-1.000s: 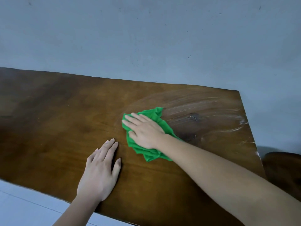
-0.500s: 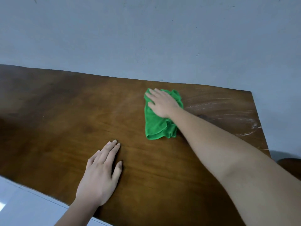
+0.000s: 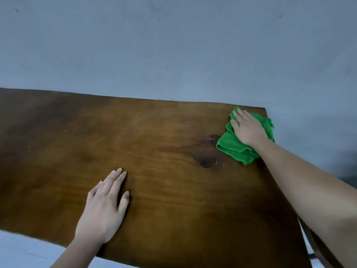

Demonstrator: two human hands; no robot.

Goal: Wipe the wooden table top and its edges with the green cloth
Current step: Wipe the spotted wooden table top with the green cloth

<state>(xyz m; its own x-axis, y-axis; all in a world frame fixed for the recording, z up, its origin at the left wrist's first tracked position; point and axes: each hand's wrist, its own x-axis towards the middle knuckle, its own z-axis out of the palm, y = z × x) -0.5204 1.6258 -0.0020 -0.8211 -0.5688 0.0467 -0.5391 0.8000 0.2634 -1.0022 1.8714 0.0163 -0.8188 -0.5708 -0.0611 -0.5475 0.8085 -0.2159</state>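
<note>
The brown wooden table top (image 3: 164, 132) fills the lower half of the view, with a dark knot right of its middle. A crumpled green cloth (image 3: 234, 148) lies at the far right corner and hangs slightly over the right edge. My right hand (image 3: 248, 128) presses flat on the cloth, fingers pointing away from me and covering its middle. Near the front edge, my left hand (image 3: 105, 207) rests palm down on the bare wood, fingers together, holding nothing.
A plain blue-grey wall (image 3: 173, 51) rises directly behind the table's far edge. Pale floor (image 3: 23, 250) shows below the front edge at the lower left. Something dark sits low beside the table's right edge (image 3: 316, 246).
My right hand has swept the cloth from the table's middle to the back, then right to the far right corner. The white streaks there are gone. My left hand has stayed put.
</note>
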